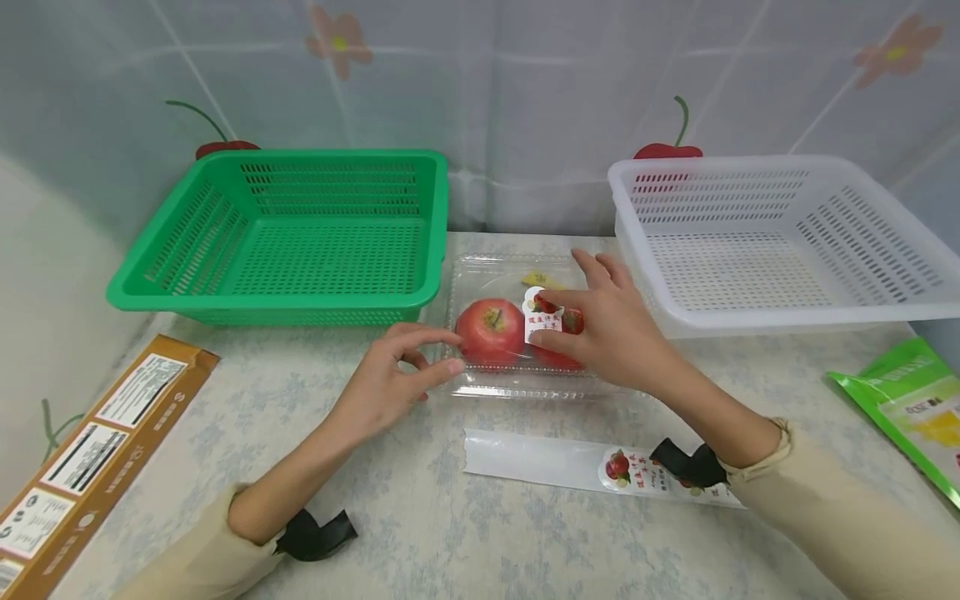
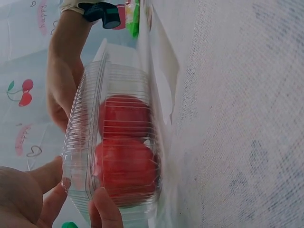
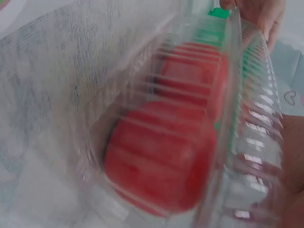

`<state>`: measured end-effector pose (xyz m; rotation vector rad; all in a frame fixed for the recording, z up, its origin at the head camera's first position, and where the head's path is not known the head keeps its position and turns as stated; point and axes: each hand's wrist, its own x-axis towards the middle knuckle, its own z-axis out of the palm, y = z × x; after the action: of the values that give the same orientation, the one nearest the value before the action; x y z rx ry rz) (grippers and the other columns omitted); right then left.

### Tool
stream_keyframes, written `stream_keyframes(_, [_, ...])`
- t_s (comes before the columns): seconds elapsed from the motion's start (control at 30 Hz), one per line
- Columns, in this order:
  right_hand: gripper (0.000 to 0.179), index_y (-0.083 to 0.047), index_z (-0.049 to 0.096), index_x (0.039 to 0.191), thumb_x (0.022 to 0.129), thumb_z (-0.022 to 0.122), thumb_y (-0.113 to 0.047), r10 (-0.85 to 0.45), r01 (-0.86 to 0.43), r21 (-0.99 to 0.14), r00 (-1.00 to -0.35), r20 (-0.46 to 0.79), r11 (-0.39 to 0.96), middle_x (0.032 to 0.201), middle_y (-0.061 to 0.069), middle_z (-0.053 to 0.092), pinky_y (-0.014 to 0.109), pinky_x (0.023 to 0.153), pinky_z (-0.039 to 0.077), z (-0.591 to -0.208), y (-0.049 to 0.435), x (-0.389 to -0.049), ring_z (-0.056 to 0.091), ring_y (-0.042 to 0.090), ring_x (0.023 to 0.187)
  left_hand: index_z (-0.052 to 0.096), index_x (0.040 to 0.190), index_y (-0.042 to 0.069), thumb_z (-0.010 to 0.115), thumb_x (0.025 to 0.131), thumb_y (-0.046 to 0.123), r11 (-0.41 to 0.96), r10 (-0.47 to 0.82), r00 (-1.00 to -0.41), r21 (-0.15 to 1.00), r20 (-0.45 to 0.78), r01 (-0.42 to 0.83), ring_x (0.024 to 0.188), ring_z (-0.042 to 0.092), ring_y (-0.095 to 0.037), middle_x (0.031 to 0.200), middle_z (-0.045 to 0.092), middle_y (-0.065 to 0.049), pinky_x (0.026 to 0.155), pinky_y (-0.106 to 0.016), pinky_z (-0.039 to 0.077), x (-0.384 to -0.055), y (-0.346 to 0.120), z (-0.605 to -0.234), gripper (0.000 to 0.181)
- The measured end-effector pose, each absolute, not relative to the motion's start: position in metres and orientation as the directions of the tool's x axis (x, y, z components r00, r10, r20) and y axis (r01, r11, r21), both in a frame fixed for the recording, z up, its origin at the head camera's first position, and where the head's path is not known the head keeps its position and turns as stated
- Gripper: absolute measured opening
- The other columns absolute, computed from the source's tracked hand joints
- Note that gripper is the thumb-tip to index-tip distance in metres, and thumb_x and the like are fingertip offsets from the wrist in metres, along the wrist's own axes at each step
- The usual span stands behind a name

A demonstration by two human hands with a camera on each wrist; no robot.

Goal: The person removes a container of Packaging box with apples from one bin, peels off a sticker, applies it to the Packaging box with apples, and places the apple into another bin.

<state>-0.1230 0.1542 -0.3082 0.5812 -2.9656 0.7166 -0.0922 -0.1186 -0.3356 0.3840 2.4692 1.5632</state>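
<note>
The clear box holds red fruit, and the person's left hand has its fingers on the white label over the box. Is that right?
Not quite: the head view shows that it is the right hand whose fingers are on the white label; the left hand is at the box's left edge. The clear box does hold red fruit.

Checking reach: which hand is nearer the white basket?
Right. The right hand is over the clear container, beside the white basket; the left hand is farther off, at the container's left side.
</note>
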Motion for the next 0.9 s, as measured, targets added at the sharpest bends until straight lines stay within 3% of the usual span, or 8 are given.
stream_keyframes(0.23, [0.038, -0.008, 0.076, 0.105, 0.082, 0.08, -0.038, -0.328, -0.413, -0.338, -0.902, 0.282, 0.846, 0.149, 0.028, 0.037, 0.064, 0.107, 0.027, -0.317, 0.143, -0.121, 0.03, 0.048, 0.135, 0.072, 0.117, 0.016, 0.075, 0.09, 0.026, 0.39, 0.325, -0.945, 0.915, -0.026, 0.108, 0.077, 0.06, -0.033, 0.135, 0.048, -0.008, 0.059, -0.043, 0.054, -0.093, -0.118, -0.335, 0.03])
stream_keyframes(0.33, [0.043, -0.009, 0.073, 0.115, 0.086, 0.076, -0.04, -0.35, -0.425, -0.291, -0.895, 0.277, 0.857, 0.149, 0.029, 0.036, 0.063, 0.108, 0.026, -0.32, 0.144, -0.12, 0.031, 0.049, 0.135, 0.072, 0.117, 0.017, 0.076, 0.089, 0.026, 0.392, 0.325, -0.945, 0.913, -0.028, 0.108, 0.078, 0.06, -0.032, 0.135, 0.047, -0.008, 0.058, -0.041, 0.054, -0.092, -0.118, -0.335, 0.03])
stream_keyframes(0.53, [0.058, -0.015, 0.053, 0.143, 0.096, 0.058, -0.048, -0.39, -0.407, -0.212, -0.913, 0.121, 0.888, 0.158, 0.025, 0.021, 0.063, 0.112, 0.016, -0.318, 0.146, -0.119, 0.016, 0.049, 0.142, 0.072, 0.118, 0.017, 0.076, 0.089, 0.026, 0.4, 0.32, -0.947, 0.91, -0.026, 0.111, 0.078, 0.06, -0.031, 0.136, 0.047, -0.007, 0.057, -0.039, 0.054, -0.092, -0.118, -0.335, 0.03])
stream_keyframes(0.7, [0.063, -0.015, 0.049, 0.147, 0.096, 0.057, -0.051, -0.405, -0.413, -0.217, -0.91, 0.083, 0.884, 0.159, 0.025, 0.018, 0.062, 0.114, 0.013, -0.315, 0.149, -0.12, 0.013, 0.049, 0.143, 0.071, 0.118, 0.016, 0.075, 0.09, 0.025, 0.391, 0.325, -0.946, 0.914, -0.022, 0.113, 0.078, 0.06, -0.034, 0.136, 0.047, -0.008, 0.058, -0.044, 0.055, -0.093, -0.118, -0.334, 0.03])
stream_keyframes(0.9, [0.063, -0.012, 0.057, 0.14, 0.091, 0.066, -0.05, -0.435, -0.455, -0.244, -0.891, 0.133, 0.856, 0.154, 0.026, 0.03, 0.059, 0.114, 0.018, -0.315, 0.152, -0.122, 0.024, 0.05, 0.14, 0.071, 0.118, 0.017, 0.076, 0.089, 0.025, 0.412, 0.321, -0.947, 0.902, -0.012, 0.128, 0.078, 0.059, -0.026, 0.135, 0.049, -0.007, 0.055, -0.037, 0.052, -0.091, -0.119, -0.335, 0.03])
